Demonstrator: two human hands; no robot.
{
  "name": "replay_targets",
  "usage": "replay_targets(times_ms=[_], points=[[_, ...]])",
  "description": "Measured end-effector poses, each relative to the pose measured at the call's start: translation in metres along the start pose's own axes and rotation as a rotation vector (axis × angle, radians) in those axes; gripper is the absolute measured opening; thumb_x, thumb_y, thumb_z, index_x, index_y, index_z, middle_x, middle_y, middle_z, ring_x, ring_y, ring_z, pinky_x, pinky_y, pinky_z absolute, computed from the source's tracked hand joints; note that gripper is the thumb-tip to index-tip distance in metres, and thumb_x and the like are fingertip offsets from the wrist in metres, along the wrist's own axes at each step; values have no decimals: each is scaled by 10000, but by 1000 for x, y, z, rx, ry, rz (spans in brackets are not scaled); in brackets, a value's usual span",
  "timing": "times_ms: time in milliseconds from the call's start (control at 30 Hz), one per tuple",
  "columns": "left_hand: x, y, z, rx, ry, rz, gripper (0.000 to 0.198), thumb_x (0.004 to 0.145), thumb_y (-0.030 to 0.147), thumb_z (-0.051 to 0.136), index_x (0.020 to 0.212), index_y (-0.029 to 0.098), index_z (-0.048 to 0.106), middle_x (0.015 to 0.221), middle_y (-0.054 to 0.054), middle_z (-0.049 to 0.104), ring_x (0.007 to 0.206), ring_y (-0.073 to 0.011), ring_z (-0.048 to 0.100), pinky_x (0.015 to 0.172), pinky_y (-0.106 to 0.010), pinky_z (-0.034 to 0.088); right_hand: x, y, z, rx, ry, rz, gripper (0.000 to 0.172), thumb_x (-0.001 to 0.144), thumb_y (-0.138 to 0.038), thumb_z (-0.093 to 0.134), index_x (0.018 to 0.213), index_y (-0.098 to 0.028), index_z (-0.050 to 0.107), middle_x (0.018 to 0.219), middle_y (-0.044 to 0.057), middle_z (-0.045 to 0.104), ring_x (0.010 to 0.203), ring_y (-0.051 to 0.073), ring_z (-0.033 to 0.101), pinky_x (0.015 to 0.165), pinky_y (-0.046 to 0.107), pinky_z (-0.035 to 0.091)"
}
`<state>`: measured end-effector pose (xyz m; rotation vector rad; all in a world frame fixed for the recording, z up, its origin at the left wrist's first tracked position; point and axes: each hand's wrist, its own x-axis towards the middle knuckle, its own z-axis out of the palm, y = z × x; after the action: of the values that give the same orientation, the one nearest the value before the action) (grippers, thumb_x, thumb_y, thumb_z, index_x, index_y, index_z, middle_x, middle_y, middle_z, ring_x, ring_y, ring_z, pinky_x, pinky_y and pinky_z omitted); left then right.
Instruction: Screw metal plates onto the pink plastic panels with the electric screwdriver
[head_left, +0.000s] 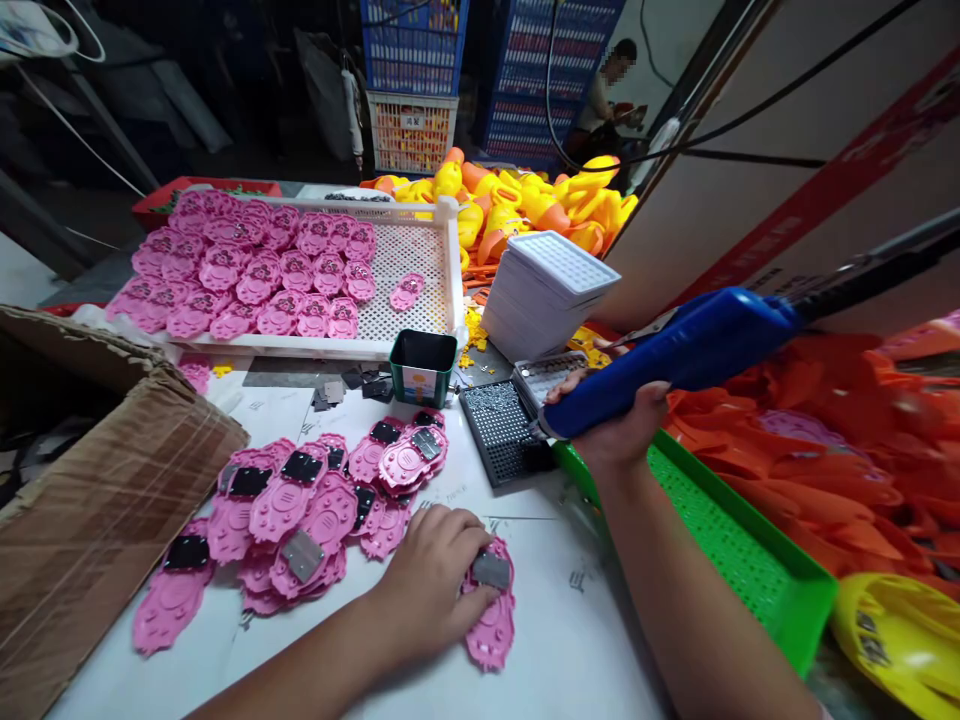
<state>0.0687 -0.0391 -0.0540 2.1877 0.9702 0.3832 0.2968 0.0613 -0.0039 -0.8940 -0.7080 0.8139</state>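
Note:
My right hand (619,430) is wrapped round a blue electric screwdriver (675,360). The driver's tip points down at a black perforated tray (504,425) of small metal screws. My left hand (435,575) pinches a pink plastic part (493,630) against the white-covered table, its fingers at the grey plate (491,570) on that part. Left of this hand lies a heap of similar pink parts (322,510), many bearing black or grey plates. Behind the heap stands a dark green cup (423,385), with several loose dark plates (330,393) beside it.
A white crate (360,345) holds rows of pink parts. A stack of white trays (536,300) stands behind the screw tray. At right are a green tray (720,530), orange parts (810,470) and a yellow piece (900,640). A cardboard box (112,480) borders the left. A person sits farther back.

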Motion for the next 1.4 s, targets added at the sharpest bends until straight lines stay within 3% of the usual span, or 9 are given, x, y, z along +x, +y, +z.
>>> replay_targets(times_ms=[167, 300, 433, 600, 833, 967, 1067, 1167, 1400], points=[[-3, -4, 7, 14, 16, 1, 372, 790, 325, 740, 1121, 197, 631, 1146, -78, 650, 1035, -261, 560, 926, -423, 437, -5, -9, 6, 18, 7, 77, 776, 291, -813, 759, 792, -238, 613, 491, -20, 607, 409, 186, 571, 394, 339, 502], [1, -25, 25, 141, 23, 88, 515, 752, 506, 778, 1152, 223, 623, 1094, -68, 668, 979, -254, 582, 861, -389, 435, -7, -14, 10, 63, 42, 139, 766, 240, -682, 853, 832, -251, 630, 497, -1, 610, 404, 205, 574, 376, 354, 497], [8, -49, 43, 290, 74, 156, 344, 893, 474, 663, 1153, 254, 612, 1066, -39, 683, 939, -219, 597, 804, -339, 410, -7, -13, 11, 73, 50, 199, 841, 171, -636, 880, 880, -268, 615, 514, 9, 595, 396, 244, 568, 378, 442, 504], [11, -57, 55, 361, 119, 180, 224, 944, 387, 620, 1144, 284, 620, 1034, -24, 704, 905, -209, 597, 761, -329, 384, -9, -16, 15, 71, 110, 214, 897, 135, -597, 883, 935, -311, 594, 615, 3, 616, 399, 237, 558, 421, 509, 528], [18, -58, 52, 361, 80, 136, 237, 893, 374, 681, 1103, 269, 647, 1022, -39, 704, 905, -220, 608, 748, -338, 416, -9, -22, 17, 106, 103, 176, 777, 157, -638, 874, 802, -307, 596, 566, -3, 579, 408, 232, 558, 352, 419, 470], [10, -36, 34, 202, 128, 121, 496, 727, 531, 795, 1056, 188, 653, 1013, -80, 690, 893, -247, 621, 786, -365, 473, -9, -31, 16, 97, 76, 165, 732, 178, -690, 845, 737, -292, 589, 529, -16, 580, 398, 202, 543, 359, 376, 469], [1, -15, 16, 24, 290, 100, 353, 783, 444, 772, 989, 179, 660, 953, -73, 687, 872, -234, 630, 796, -361, 506, -15, -40, 15, 67, 84, 117, 781, 248, -857, 680, 755, -268, 595, 497, -34, 561, 376, 186, 530, 343, 345, 454], [-1, -5, 5, -75, 320, 94, 243, 935, 383, 610, 1046, 170, 651, 998, -97, 679, 932, -229, 633, 825, -365, 525, -28, -49, 13, 32, 76, 85, 811, 401, -925, 526, 802, -229, 636, 444, -9, 554, 361, 202, 539, 358, 352, 464], [2, -6, 9, -88, 408, 218, 222, 944, 368, 606, 1011, 174, 691, 935, -100, 707, 909, -230, 641, 805, -384, 537, -79, -56, -3, 277, -293, 30, 553, 701, -779, 592, 912, -285, 722, 591, 26, 699, 471, 203, 633, 433, 351, 545]])
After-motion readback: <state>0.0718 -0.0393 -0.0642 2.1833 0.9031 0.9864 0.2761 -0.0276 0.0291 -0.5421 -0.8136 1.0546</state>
